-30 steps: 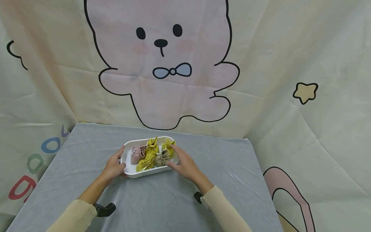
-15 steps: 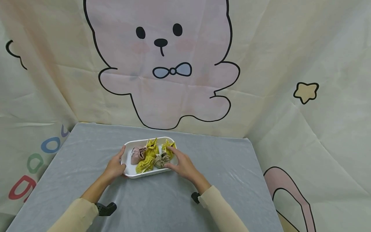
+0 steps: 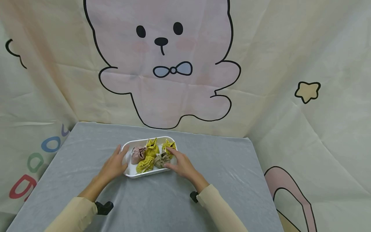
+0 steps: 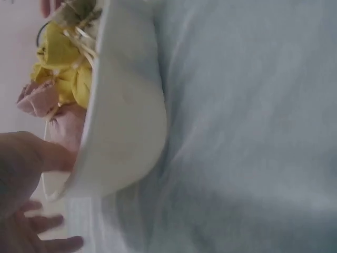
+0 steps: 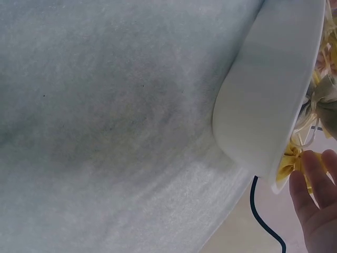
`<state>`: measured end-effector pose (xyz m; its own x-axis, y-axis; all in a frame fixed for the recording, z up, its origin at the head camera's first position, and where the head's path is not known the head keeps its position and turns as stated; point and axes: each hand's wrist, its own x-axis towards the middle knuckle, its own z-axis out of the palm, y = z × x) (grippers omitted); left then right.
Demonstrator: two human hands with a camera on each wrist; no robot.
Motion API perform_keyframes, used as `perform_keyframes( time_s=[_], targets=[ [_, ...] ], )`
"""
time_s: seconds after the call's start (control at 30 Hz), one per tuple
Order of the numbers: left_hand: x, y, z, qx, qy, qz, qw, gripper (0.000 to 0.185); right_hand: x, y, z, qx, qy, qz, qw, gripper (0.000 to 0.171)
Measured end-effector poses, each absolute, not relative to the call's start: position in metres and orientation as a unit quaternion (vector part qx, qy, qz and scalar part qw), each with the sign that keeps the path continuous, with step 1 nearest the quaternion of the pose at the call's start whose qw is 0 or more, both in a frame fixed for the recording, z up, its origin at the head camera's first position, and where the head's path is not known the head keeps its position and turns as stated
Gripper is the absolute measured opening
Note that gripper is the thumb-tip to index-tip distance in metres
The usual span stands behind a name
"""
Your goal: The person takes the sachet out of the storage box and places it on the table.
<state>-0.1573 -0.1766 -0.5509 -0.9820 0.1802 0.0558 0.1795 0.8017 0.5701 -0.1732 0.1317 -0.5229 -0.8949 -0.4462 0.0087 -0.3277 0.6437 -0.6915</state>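
Observation:
A white tray (image 3: pixel 144 175) stands on the grey cloth and bears several small drawstring pouches. A pink pouch (image 3: pixel 138 155) lies at its left. Yellow pouches sit at the back (image 3: pixel 152 149), the front (image 3: pixel 145 164) and the right (image 3: pixel 168 145), with a khaki pouch (image 3: pixel 161 160) at the front right. My left hand (image 3: pixel 113 164) is at the tray's left end, fingers spread; in the left wrist view its thumb lies over the rim. My right hand (image 3: pixel 183 163) reaches over the right end, fingers loosely extended beside the right yellow pouch; whether they touch it I cannot tell.
Grey cloth (image 3: pixel 156 203) covers the table around the tray. Behind it hangs a cream backdrop (image 3: pixel 261 64) with a printed bear, and printed cloth hangs at both sides. Dark wrist devices show on both wrists.
My left hand has loosened from the tray's left end and its fingers have spread. My right hand has shifted slightly left over the tray's right end. The pouches keep their places.

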Motion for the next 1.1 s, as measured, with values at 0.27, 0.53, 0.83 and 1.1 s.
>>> perform_keyframes(
  time_s=[0.27,0.53,0.83,1.1],
  targets=[
    [-0.156,-0.185,-0.551,0.193,0.964,0.185,-0.021,0.068,-0.176,0.128,-0.522,-0.218,0.903,-0.359,0.089,0.067],
    [-0.151,-0.196,-0.557,0.228,0.963,0.145,-0.019,0.067,-0.178,0.122,-0.522,-0.228,0.913,-0.323,0.096,0.059],
    [-0.149,-0.202,-0.559,0.23,0.961,0.153,0.003,0.102,-0.183,0.118,-0.522,-0.256,0.901,-0.34,0.087,0.05],
    [-0.149,-0.2,-0.555,0.226,0.963,0.147,0.018,0.111,-0.184,0.116,-0.523,-0.243,0.895,-0.359,0.107,0.041]
  ],
)
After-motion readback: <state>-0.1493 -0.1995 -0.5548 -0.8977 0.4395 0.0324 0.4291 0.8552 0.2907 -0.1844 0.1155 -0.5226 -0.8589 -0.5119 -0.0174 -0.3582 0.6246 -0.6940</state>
